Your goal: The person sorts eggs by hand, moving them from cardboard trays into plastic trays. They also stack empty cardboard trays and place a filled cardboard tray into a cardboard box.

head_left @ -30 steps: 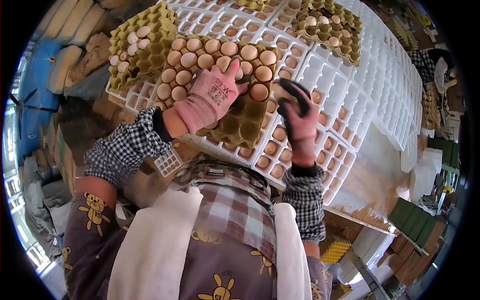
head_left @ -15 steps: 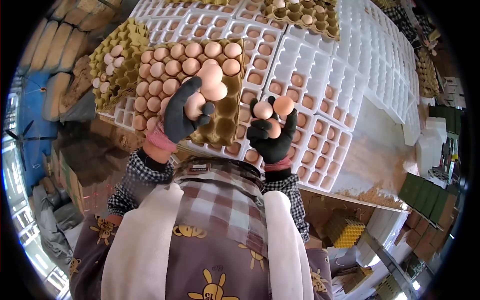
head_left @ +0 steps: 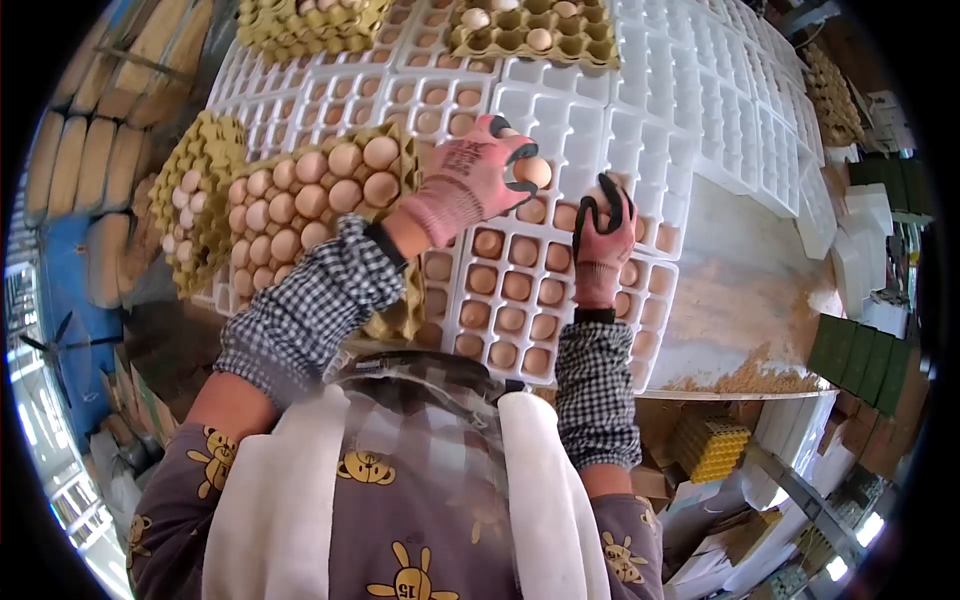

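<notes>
My left hand (head_left: pixel 482 168), in a pink glove with dark fingertips, reaches over the white foam trays (head_left: pixel 566 100). Its fingers curl round a pale brown egg (head_left: pixel 532 172), with part of another egg showing near the index finger. Farther right, my right hand (head_left: pixel 606 228), gloved the same way, is curled over the foam tray, holding an egg (head_left: pixel 598 196) partly hidden by its fingers. Eggs (head_left: pixel 516 286) sit in the compartments just below and between the hands. Left of my left hand, a pulp tray (head_left: pixel 408 160) carries rows of eggs (head_left: pixel 312 199).
Another pulp tray with some eggs (head_left: pixel 197 200) stands at the far left. More pulp trays (head_left: pixel 585 35) lie along the top. Right of the foam trays is a bare wooden board (head_left: pixel 740 300) with crumbs. Yellow stacked trays (head_left: pixel 712 447) sit below the table edge.
Both hands have moved up and right over the foam trays and turned palm down. My left hand has left the pulp tray. The view has shifted, and fewer eggs show in the hands.
</notes>
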Demonstrator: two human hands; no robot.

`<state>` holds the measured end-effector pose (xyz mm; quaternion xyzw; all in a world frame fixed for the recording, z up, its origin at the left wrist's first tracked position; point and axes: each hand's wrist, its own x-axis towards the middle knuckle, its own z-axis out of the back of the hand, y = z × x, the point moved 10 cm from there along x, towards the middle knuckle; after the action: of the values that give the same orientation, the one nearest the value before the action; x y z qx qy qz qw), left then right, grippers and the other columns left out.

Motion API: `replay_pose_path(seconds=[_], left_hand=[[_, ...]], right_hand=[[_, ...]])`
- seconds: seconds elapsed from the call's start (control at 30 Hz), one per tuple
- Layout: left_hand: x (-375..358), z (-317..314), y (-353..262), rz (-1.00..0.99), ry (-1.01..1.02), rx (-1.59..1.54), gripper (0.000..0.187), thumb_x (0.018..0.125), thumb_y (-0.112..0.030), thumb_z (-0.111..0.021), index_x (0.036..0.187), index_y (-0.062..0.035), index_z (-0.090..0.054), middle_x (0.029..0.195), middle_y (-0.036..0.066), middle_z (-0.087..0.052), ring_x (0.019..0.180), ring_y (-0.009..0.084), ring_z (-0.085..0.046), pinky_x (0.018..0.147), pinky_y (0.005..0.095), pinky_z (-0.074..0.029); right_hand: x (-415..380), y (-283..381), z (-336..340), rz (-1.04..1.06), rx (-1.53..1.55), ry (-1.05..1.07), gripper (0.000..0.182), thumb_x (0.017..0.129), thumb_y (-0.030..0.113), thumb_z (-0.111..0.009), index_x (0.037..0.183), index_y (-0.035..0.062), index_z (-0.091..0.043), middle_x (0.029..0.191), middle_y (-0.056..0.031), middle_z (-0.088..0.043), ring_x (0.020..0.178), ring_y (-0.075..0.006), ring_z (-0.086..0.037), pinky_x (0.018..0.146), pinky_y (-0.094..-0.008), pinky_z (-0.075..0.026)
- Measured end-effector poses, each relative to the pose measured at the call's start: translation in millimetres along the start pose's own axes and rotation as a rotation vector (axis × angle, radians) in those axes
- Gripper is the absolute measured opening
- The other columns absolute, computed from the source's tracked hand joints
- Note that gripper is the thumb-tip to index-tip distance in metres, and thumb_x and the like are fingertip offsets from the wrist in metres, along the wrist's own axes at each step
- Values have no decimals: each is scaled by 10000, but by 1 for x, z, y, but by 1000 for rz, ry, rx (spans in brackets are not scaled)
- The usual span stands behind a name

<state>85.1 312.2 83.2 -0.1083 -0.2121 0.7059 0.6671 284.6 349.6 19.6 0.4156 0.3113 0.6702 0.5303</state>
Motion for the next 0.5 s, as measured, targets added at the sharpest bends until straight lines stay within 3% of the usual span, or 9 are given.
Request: replay_pose_path(seconds=[0.03,0.1,0.17,0.23,0.3,0.33,0.37,0.5], left_hand=[[12,-18,-2,-16,38,85,523,691,-320,-800,1166,-179,-632,1177,176,-548,1034,347,-599,863,408,-519],[27,-46,1,20,147,188,473,729,-286,-757,1170,-174,-631,1172,190,-549,1037,360,-598,853,416,-523],[17,-55,16,36,121,151,481,742,-307,-740,1193,-186,-625,1244,178,-528,1050,343,-604,857,425,-521],[20,-54,38,48,120,123,490,755,-329,-724,1216,-198,-620,1317,167,-506,1062,327,-611,862,434,-519],[7,-77,70,201,372,179,482,763,-308,-714,1218,-192,-604,1318,155,-508,1053,334,-613,844,443,-519],[15,-53,54,255,298,162,467,764,-220,-698,1208,-147,-573,1192,180,-588,938,364,-635,826,434,-520],[27,-56,53,255,308,171,467,764,-220,-698,1208,-147,-573,1192,180,-588,938,364,-635,826,434,-520],[62,-76,80,189,144,37,542,778,-302,-699,1245,-75,-545,1090,172,-638,974,332,-631,854,426,-508]], right_hand=[[14,-2,2,-30,3,-11,484,778,101,-689,1252,131,-593,1214,-110,-587,1088,-307,-593,931,-395,-478],[31,-25,-34,-11,-345,303,493,776,217,-707,1255,186,-595,1224,-83,-601,1083,-305,-601,902,-396,-493],[33,-33,-44,84,-334,323,467,751,232,-727,1208,206,-631,1190,-72,-617,1071,-301,-607,900,-398,-496],[40,-39,-46,-43,-369,363,438,736,245,-741,1164,206,-658,1161,-61,-624,1058,-288,-612,896,-396,-498],[41,-30,-53,-54,-342,431,436,734,232,-744,1161,200,-660,1147,-72,-618,1061,-290,-607,898,-394,-498],[50,-23,-52,-41,-189,332,428,734,223,-749,1151,187,-660,1159,-86,-607,1069,-297,-597,885,-386,-502],[62,-28,-56,-20,18,254,491,713,228,-769,1185,195,-635,1185,-90,-589,1094,-302,-574,903,-388,-486],[73,-22,-81,100,-210,242,666,649,269,-815,1267,225,-572,1253,-58,-552,1201,-275,-497,1019,-454,-368]])
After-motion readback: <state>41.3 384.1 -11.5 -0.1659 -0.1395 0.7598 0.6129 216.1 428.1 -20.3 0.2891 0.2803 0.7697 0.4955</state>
